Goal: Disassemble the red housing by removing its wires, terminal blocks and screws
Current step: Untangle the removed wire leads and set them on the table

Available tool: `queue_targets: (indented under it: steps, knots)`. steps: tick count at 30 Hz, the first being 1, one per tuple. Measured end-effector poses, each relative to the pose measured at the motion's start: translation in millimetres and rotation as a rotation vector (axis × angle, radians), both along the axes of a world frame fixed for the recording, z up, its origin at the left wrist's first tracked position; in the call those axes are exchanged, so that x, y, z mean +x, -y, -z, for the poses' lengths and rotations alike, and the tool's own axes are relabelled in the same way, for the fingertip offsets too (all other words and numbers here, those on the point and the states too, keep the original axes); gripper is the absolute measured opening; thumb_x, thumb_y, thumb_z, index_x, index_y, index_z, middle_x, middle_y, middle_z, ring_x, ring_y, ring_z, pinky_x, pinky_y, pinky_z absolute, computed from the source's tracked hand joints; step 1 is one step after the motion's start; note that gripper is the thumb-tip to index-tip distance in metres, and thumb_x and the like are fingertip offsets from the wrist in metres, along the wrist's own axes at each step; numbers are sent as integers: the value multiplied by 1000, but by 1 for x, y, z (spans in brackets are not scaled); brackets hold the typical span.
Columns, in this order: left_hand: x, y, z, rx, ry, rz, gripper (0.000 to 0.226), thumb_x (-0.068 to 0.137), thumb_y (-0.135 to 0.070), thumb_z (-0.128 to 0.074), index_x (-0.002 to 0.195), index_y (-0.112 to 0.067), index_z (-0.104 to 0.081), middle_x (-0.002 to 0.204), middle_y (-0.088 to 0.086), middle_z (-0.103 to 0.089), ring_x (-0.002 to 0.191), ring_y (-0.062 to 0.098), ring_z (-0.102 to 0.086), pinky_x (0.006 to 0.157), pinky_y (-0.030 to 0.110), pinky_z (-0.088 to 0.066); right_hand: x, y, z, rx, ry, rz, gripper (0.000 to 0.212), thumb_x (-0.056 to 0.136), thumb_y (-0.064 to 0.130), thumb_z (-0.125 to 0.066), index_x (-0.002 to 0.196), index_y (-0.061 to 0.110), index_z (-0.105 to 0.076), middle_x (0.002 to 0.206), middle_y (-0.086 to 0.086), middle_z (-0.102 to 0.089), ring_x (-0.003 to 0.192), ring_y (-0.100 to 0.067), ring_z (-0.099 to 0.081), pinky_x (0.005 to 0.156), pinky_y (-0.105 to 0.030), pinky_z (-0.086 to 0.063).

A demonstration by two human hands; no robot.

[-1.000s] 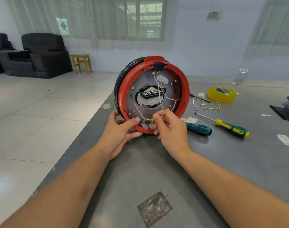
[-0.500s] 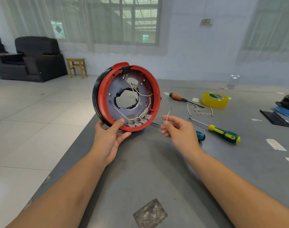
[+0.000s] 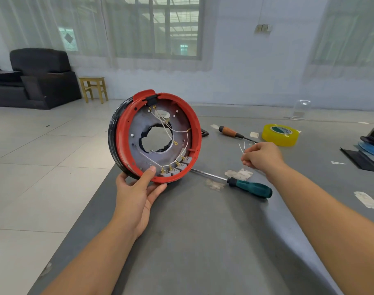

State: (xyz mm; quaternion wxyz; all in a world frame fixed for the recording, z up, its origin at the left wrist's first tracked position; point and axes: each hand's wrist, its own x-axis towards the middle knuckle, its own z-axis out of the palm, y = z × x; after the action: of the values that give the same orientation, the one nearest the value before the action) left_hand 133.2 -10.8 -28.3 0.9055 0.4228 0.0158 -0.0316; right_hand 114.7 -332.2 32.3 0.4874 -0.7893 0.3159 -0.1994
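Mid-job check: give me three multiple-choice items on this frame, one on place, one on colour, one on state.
1. Where does the teal-handled screwdriver lie?
A. on the table, right of the red housing
B. inside the housing
C. on the floor

2. The tape roll is
A. yellow
B. black
C. red

3. The left hand
A. rests flat on the table
B. holds the housing's lower rim
C. grips a screwdriver

Answers: 1 A, it lies on the grey top beside the housing; 2 A, its band is yellow; 3 B, the thumb presses inside the rim.

The round red plastic housing (image 3: 158, 135) is stood on edge at the grey table's (image 3: 203, 241) left. To its right a green-handled screwdriver (image 3: 248, 186) is laid; behind that, a yellow tape roll (image 3: 280, 134).
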Motion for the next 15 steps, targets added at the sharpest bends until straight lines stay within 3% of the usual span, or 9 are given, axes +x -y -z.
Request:
queue_targets:
  steps: [3, 5, 8, 10, 12, 15]
  knots:
    - [1, 0, 1, -4, 2, -11, 57, 89, -13, -82, 132, -25, -47, 124, 15, -74, 102, 34, -78, 76, 39, -66, 24, 12, 0, -189, -150, 16, 11, 88, 2, -67, 84, 8, -76, 79, -10, -76, 86, -23, -75, 86, -43, -62]
    - [2, 1, 3, 7, 7, -17, 57, 89, -13, -82, 133, -24, -47, 125, 16, -73, 102, 35, -78, 76, 40, -66, 39, 17, -1, -299, -240, 30, 10, 89, 5, -66, 91, 7, -75, 84, -10, -76, 91, -24, -74, 82, -40, -62]
    - [4, 1, 6, 18, 18, -17, 58, 88, -13, -82, 133, -26, -49, 126, 19, -72, 103, 37, -78, 79, 42, -66, 61, 20, -2, -442, -391, 53, 18, 86, 6, -71, 104, 3, -73, 99, -12, -73, 91, -24, -69, 55, -27, -51]
    - [4, 1, 8, 29, 21, -18, 59, 87, -13, -83, 133, -28, -49, 126, 20, -71, 103, 37, -78, 80, 43, -66, 74, 22, 0, -493, -444, 59, 21, 86, 6, -73, 106, 1, -72, 99, -13, -71, 85, -25, -65, 47, -26, -38]
    - [5, 1, 10, 32, 25, -21, 60, 86, -13, -84, 133, -30, -50, 124, 19, -72, 102, 37, -78, 79, 43, -66, 87, 25, 6, -513, -438, 72, 20, 89, 6, -70, 109, 0, -70, 103, -15, -71, 89, -27, -66, 50, -27, -41]
    - [5, 2, 11, 35, 23, -18, 60, 87, -12, -83, 133, -30, -50, 123, 18, -73, 102, 37, -78, 78, 43, -66, 95, 25, 16, -558, -425, 115, 24, 94, 7, -64, 118, -1, -64, 112, -19, -64, 102, -34, -65, 67, -34, -49]
